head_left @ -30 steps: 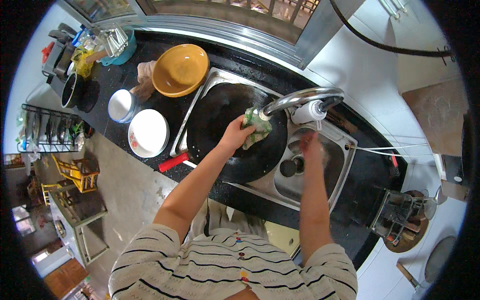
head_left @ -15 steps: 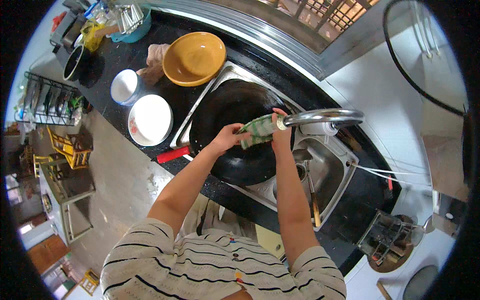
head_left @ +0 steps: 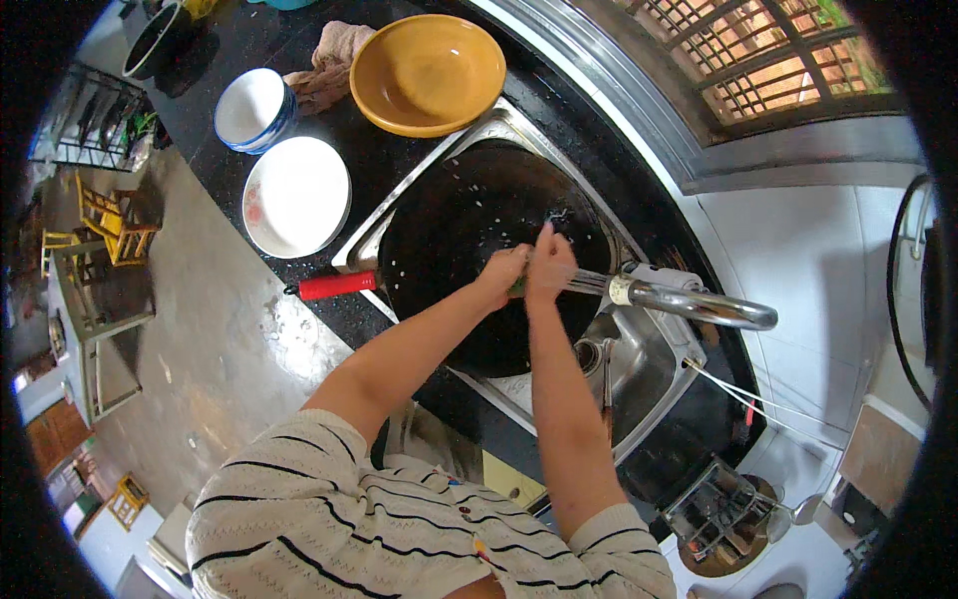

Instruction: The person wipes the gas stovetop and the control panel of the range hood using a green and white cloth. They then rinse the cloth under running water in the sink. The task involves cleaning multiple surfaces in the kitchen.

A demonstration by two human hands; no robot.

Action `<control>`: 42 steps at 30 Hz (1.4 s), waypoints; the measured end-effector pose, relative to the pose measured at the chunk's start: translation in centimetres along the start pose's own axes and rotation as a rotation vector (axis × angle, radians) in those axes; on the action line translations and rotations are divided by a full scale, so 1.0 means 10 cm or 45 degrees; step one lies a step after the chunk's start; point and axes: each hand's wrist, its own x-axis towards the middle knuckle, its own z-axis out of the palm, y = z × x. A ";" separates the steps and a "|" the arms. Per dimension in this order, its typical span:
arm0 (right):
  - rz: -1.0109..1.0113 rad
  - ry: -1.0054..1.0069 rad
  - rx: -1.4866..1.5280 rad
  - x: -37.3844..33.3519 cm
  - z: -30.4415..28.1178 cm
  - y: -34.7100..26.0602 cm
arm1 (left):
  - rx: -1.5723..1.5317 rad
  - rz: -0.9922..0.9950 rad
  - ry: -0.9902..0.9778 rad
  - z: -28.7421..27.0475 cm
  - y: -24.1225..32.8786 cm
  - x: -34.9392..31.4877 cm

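Observation:
Both my hands meet over a big black wok [head_left: 439,220] that sits in the sink. My left hand [head_left: 502,276] is closed, with a scrap of green cloth [head_left: 517,288] showing beside its fingers. Pressed close against it, my right hand [head_left: 548,268] is also closed on the bunched cloth, which the hands mostly hide. Water runs from the chrome faucet [head_left: 699,301] onto my right hand. White bits cling to the wok's dark inside, and its red handle [head_left: 337,286] sticks out over the counter edge at the left.
A yellow-brown basin [head_left: 429,75] stands behind the sink's left side, near a crumpled brown cloth [head_left: 334,65]. White bowls [head_left: 254,108] and a wide white dish [head_left: 297,198] stand on the black counter at left. A wooden-handled utensil lies in the right sink basin [head_left: 639,364].
The green-and-white cloth, spread between my hands before, is now bunched up and mostly hidden. My hands have come together, with water running over the right one. The view has shifted.

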 end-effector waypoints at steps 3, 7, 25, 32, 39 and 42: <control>-0.083 -0.142 -0.090 -0.46 0.04 -0.26 | -0.345 -0.143 -0.099 -0.21 0.00 0.18; 0.022 0.015 -0.223 0.27 0.06 0.32 | 0.066 -0.321 -0.259 -0.15 -0.11 -0.03; -0.027 -0.112 -0.169 0.18 0.08 0.12 | -0.278 -0.289 0.074 0.13 -0.03 -0.13; -0.448 -0.232 0.072 -0.46 0.02 -0.13 | -0.398 -0.132 -0.061 -0.28 -0.36 0.07; -0.676 -0.082 -0.398 0.05 -0.06 0.58 | 0.738 0.378 0.064 -0.25 0.33 -0.40; -0.685 -0.070 -0.934 -0.12 -0.06 0.61 | 1.474 1.073 0.519 -0.53 0.41 -0.42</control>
